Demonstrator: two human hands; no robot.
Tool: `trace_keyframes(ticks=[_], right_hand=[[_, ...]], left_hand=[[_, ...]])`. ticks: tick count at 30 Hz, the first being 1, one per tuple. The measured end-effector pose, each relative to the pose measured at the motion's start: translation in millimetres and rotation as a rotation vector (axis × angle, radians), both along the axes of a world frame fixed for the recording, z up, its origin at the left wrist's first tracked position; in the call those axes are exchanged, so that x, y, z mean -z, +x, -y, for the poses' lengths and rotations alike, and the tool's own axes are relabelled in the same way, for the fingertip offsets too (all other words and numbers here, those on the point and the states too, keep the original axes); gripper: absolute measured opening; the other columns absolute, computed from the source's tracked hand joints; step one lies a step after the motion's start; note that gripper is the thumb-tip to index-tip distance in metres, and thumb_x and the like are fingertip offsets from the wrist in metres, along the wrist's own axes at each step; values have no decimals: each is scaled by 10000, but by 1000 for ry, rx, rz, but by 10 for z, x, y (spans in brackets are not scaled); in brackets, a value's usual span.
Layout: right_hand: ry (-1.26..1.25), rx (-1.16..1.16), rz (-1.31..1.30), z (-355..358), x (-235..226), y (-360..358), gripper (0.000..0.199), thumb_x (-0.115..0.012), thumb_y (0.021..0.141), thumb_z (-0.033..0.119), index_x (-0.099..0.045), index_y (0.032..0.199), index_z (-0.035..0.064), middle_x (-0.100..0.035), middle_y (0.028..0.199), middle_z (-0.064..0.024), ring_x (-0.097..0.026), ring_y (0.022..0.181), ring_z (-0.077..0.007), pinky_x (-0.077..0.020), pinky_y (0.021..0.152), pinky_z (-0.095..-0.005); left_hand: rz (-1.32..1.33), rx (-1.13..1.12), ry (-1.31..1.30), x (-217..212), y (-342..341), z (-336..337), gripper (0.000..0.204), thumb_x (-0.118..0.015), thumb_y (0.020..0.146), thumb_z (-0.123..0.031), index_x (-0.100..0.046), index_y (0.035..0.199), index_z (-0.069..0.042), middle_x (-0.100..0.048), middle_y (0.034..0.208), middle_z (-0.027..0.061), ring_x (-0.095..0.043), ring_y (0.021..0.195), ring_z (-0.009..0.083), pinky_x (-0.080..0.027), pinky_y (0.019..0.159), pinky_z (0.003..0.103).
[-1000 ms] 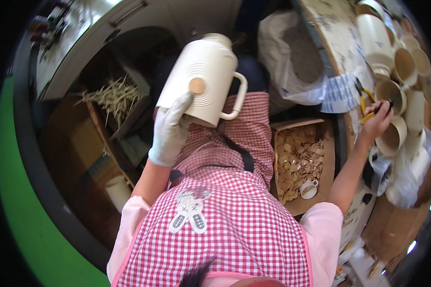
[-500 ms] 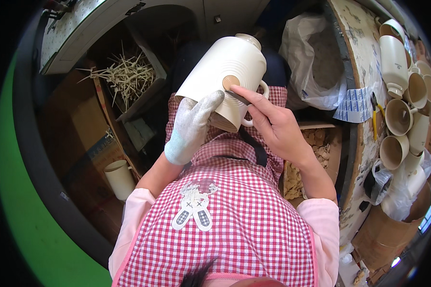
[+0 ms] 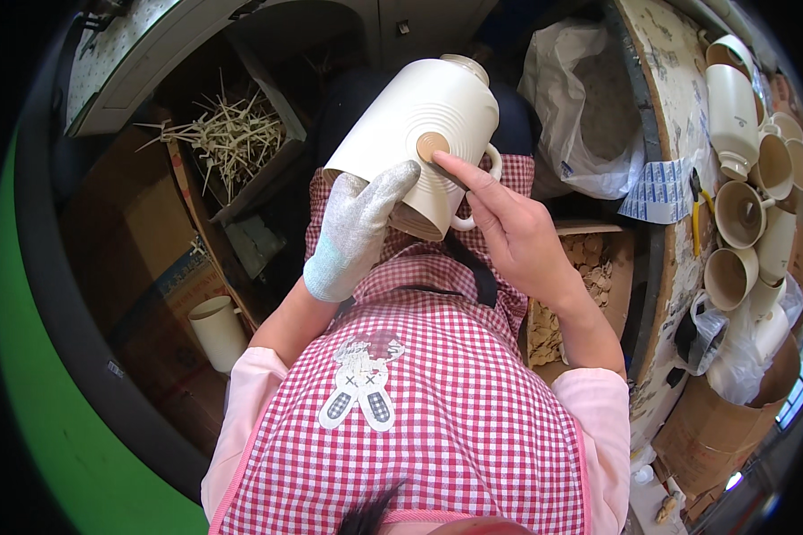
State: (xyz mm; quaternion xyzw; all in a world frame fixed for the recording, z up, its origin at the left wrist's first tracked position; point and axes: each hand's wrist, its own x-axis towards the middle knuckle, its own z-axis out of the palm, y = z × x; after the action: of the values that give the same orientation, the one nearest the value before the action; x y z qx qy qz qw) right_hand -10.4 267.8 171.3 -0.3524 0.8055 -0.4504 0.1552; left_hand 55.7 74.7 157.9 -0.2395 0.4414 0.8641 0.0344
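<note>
A cream plastic thermos shell [image 3: 393, 111] with a ribbed side lies tilted across my lap, its neck pointing away and its wide open end toward me. My left hand [image 3: 355, 223], in a grey-white glove, grips it by the open end; the thumb presses on the outside, and the other fingers are mostly hidden. A round tan disc [image 3: 433, 145] sits amid the rings on the shell's side. Bare and closed, my right hand [image 3: 509, 218] holds a thin dark blade-like tool [image 3: 452, 176], with the index fingertip at the disc's lower edge. The shell's handle [image 3: 492, 163] is beside that hand.
Cream plastic sprues [image 3: 232, 138] fill a box at the left, with a cream mug [image 3: 219, 330] nearer me. Tan pieces [image 3: 589, 276] lie in a carton at the right. Yellow-handled pliers [image 3: 697, 218] and several cream mugs [image 3: 740, 214] are on the right-hand bench [image 3: 665, 294].
The thermos shell has turned slightly, so its ringed side and the disc face up more. Both hands keep their hold, with the right index finger still by the disc.
</note>
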Motion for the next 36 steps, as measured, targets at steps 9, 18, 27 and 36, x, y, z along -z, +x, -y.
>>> trace_keyframes(ticks=[9, 18, 27, 36], right_hand=[[469, 96, -459, 83, -196, 151, 758, -664, 830, -33, -524, 1525, 235, -572, 729, -94, -627, 569, -250, -542, 539, -361], [305, 110, -321, 15, -171, 54, 552, -627, 957, 53, -565, 1482, 212, -721, 1003, -139, -695, 752, -231, -571, 688, -347], [-661, 449, 705, -432, -58, -619, 629, -771, 924, 495, -609, 1269, -5, -620, 908, 22, -468, 645, 10, -346, 519, -171], [-591, 537, 417, 68, -193, -640, 662, -825, 875, 488, -616, 1299, 24, -618, 871, 60, -461, 610, 24, -324, 517, -144]], left_hand=[[25, -1, -182, -95, -83, -140, 424, -590, 1041, -160, -528, 1409, 40, -663, 1266, 126, -680, 1097, 180, -564, 907, 292], [-142, 37, -414, -32, -68, -177, 383, -570, 1064, -191, -595, 1306, 104, -697, 1188, 142, -710, 977, 180, -586, 784, 288], [-217, 55, -87, -87, 261, 167, 496, -855, 878, -252, -684, 1231, 52, -734, 1117, 125, -691, 1011, 187, -543, 925, 337], [-239, 23, -210, 170, 111, 521, 518, -756, 962, -317, -629, 1298, 56, -707, 1203, 81, -656, 1077, 179, -506, 982, 327]])
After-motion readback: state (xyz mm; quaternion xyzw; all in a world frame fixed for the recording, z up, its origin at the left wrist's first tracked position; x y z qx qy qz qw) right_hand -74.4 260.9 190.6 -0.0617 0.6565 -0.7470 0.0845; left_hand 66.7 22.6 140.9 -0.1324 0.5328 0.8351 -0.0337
